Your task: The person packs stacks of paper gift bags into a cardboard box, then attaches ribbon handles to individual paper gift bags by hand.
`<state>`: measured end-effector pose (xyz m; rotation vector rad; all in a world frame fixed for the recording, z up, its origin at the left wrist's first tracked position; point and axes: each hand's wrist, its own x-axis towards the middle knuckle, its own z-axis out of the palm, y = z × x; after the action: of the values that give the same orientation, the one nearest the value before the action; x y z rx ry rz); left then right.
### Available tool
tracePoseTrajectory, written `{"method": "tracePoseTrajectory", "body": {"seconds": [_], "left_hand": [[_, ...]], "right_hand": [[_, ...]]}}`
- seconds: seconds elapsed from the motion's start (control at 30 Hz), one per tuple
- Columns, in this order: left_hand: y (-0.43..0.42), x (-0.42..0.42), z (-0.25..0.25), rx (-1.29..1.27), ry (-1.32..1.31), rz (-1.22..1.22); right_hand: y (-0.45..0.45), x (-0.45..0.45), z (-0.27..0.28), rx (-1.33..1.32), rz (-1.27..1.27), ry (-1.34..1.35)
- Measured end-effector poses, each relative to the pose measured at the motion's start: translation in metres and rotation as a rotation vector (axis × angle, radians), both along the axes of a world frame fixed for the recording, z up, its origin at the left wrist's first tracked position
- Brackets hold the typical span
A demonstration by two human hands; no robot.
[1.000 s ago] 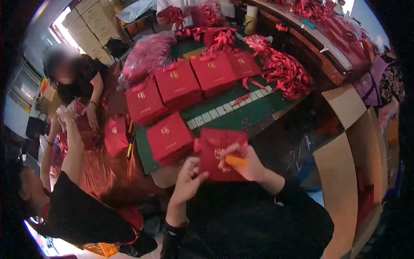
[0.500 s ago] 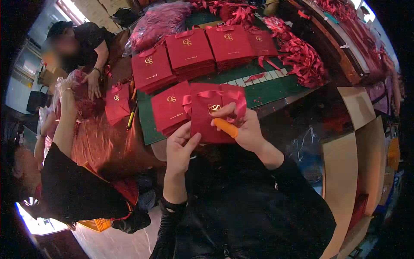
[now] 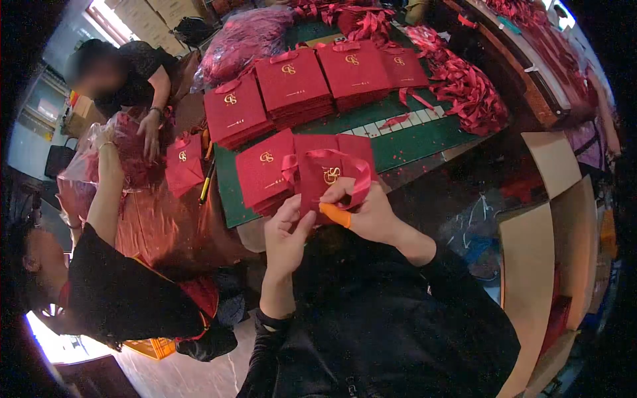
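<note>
A red paper gift bag [image 3: 318, 174] with a gold logo and a red ribbon handle is in front of me. My left hand [image 3: 285, 232] pinches its lower left edge, thumb on the front. My right hand [image 3: 371, 215], its thumb in an orange finger cover [image 3: 336, 215], is closed low on the bag's front. The red ribbon [image 3: 362, 182] loops down into the fingers of that hand; their tips hide what exactly is pinched. Just left of the held bag lies a stack of similar red bags [image 3: 263, 164].
More bag stacks [image 3: 292, 83] stand on the green mat [image 3: 398, 156], beside a ribbon heap [image 3: 468, 99]. A yellow-and-black cutter [image 3: 206, 184] lies left. Two co-workers handle a plastic bag [image 3: 93, 154] at the left. An open cardboard box [image 3: 527, 265] is at my right.
My right hand has moved down and left across the bag's front, its covered thumb nearing my left thumb. More of the gold logo shows. The ribbon loop hangs lower.
</note>
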<state>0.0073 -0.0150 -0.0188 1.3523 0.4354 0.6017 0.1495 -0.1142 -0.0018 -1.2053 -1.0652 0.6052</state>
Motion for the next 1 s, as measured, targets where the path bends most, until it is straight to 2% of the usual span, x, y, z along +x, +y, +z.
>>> {"method": "tracePoseTrajectory", "body": {"seconds": [0.03, 0.1, 0.23, 0.33, 0.5, 0.57, 0.6, 0.63, 0.7, 0.77, 0.8, 0.87, 0.9, 0.97, 1.0], "left_hand": [[0.0, 0.0, -0.003, -0.001, 0.0, 0.0], [0.0, 0.0, -0.005, 0.393, 0.133, 0.08], [-0.004, 0.001, 0.0, 0.566, 0.176, 0.123], [-0.01, 0.0, -0.004, 0.865, 0.223, 0.266], [-0.016, 0.002, 0.01, 1.052, 0.285, 0.291], [-0.018, 0.002, 0.02, 1.123, 0.311, 0.282], [-0.019, 0.002, 0.024, 1.205, 0.34, 0.276], [-0.021, 0.003, 0.026, 1.288, 0.366, 0.269], [-0.024, 0.002, 0.027, 1.294, 0.363, 0.223], [-0.022, 0.003, 0.027, 1.239, 0.314, 0.247], [-0.02, 0.001, 0.023, 1.111, 0.255, 0.237], [-0.011, -0.009, 0.001, 0.857, 0.205, 0.188], [-0.008, -0.015, 0.002, 0.608, 0.201, 0.14], [-0.014, -0.017, 0.016, 0.011, 0.149, 0.231], [-0.015, -0.017, 0.018, -0.104, 0.05, 0.217]], "right_hand": [[0.0, 0.0, -0.001, 0.0, 0.005, -0.046], [0.001, 0.001, -0.003, -0.013, -0.002, -0.02], [0.002, -0.002, -0.006, -0.026, -0.047, 0.026], [0.002, -0.007, -0.009, -0.092, -0.065, 0.013], [-0.002, -0.012, -0.009, -0.156, -0.118, -0.077], [-0.001, -0.011, -0.013, -0.157, -0.019, 0.261], [0.0, -0.01, -0.014, -0.152, -0.018, 0.257], [0.001, -0.009, -0.015, -0.158, 0.008, 0.367], [-0.001, -0.01, -0.013, -0.137, 0.056, 0.509], [-0.003, -0.005, -0.007, -0.148, 0.082, 0.296], [-0.003, -0.002, -0.006, -0.111, 0.072, 0.01], [-0.012, -0.005, 0.013, -0.235, -0.074, -0.507], [-0.017, -0.003, 0.018, -0.234, -0.054, -0.697], [-0.026, 0.001, 0.012, -0.033, -0.215, -1.034], [-0.032, 0.002, 0.014, -0.1, -0.141, -1.105]]}}
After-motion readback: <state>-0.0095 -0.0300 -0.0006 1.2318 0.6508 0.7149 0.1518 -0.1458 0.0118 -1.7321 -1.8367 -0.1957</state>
